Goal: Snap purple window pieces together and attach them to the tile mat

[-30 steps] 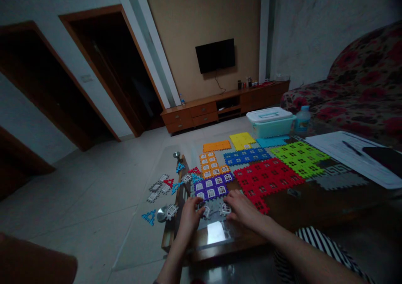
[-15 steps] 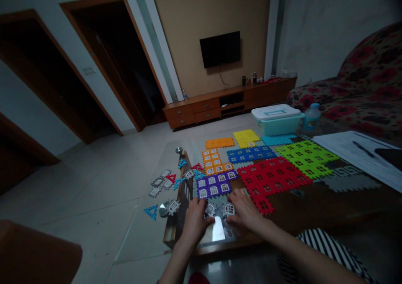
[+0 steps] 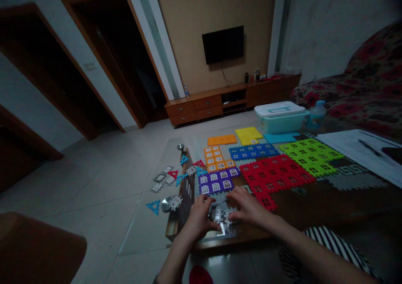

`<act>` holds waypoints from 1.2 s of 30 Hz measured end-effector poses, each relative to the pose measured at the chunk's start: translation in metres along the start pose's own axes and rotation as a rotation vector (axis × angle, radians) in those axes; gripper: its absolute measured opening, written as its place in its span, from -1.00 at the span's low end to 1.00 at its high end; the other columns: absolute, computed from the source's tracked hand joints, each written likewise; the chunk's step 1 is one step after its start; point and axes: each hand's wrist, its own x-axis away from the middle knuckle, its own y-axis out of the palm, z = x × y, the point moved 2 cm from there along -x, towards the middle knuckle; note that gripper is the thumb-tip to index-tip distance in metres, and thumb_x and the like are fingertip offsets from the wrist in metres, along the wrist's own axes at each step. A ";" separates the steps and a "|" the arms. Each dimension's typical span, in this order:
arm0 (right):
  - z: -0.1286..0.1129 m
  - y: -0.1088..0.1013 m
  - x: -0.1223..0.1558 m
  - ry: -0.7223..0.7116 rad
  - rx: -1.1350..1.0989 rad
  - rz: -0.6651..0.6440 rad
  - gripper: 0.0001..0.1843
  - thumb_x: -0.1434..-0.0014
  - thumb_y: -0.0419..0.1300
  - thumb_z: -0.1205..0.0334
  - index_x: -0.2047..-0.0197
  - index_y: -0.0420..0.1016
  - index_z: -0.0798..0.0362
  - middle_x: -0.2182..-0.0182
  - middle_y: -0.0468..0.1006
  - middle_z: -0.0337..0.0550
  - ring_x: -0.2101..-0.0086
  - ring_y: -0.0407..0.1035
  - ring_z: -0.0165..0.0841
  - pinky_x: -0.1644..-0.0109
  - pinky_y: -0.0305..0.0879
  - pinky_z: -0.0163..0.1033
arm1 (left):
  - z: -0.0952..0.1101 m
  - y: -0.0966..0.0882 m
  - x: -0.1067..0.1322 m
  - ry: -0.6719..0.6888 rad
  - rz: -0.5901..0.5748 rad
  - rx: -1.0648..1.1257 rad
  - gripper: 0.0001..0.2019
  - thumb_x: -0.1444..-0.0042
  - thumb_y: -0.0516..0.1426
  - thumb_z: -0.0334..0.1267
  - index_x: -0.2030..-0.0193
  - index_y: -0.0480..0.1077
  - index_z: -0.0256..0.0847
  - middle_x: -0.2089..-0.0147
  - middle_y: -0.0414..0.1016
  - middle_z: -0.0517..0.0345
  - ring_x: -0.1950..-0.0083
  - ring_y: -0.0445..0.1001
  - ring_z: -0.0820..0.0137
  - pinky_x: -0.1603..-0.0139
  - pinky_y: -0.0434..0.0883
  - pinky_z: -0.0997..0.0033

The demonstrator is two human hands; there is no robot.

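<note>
Both my hands rest on the near left part of a glass-topped coffee table (image 3: 301,200). My left hand (image 3: 199,219) and my right hand (image 3: 246,206) have their fingers curled onto small grey window tiles (image 3: 221,214) that lie pressed together between them. Just beyond my fingers lies a purple tile panel (image 3: 216,181) with white windows. An orange window panel (image 3: 215,158) sits behind it, and a large red panel (image 3: 273,175) lies to the right.
Blue (image 3: 253,151), yellow (image 3: 249,135), green (image 3: 309,153) and grey (image 3: 353,179) panels cover the table. Loose small tiles (image 3: 166,177) lie at its left end. A lidded plastic box (image 3: 279,116), a bottle (image 3: 317,112) and papers (image 3: 364,150) stand farther back. A sofa (image 3: 354,91) is on the right.
My two hands have drawn closer together, bringing the grey window tiles side by side. The view has shifted slightly.
</note>
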 end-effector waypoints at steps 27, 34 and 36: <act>-0.007 0.006 -0.014 -0.091 0.066 -0.109 -0.55 0.10 0.43 0.15 0.11 0.50 0.08 0.13 0.41 -0.04 0.10 0.27 -0.16 0.06 0.19 -0.15 | -0.001 0.016 -0.013 0.023 0.033 0.070 -0.52 0.27 0.40 -0.40 0.16 0.38 -0.21 0.06 0.24 0.09 -0.02 0.23 0.21 -0.04 0.23 0.29; -0.010 0.015 -0.015 -0.078 0.066 -0.073 -0.58 0.07 0.43 0.18 0.13 0.54 0.14 0.15 0.43 0.00 0.11 0.27 -0.15 0.06 0.20 -0.16 | 0.005 0.012 -0.014 0.009 0.032 0.140 -0.54 0.29 0.39 -0.45 0.22 0.34 -0.19 0.02 0.24 0.09 -0.06 0.21 0.23 -0.06 0.23 0.32; -0.015 0.017 -0.014 -0.093 0.062 -0.037 -0.65 0.03 0.41 0.28 0.14 0.54 0.16 0.14 0.43 0.01 0.10 0.26 -0.16 0.04 0.20 -0.17 | 0.005 0.011 -0.016 -0.036 0.054 0.117 -0.50 0.33 0.41 -0.46 0.21 0.34 -0.22 0.02 0.25 0.06 -0.06 0.20 0.21 -0.07 0.22 0.31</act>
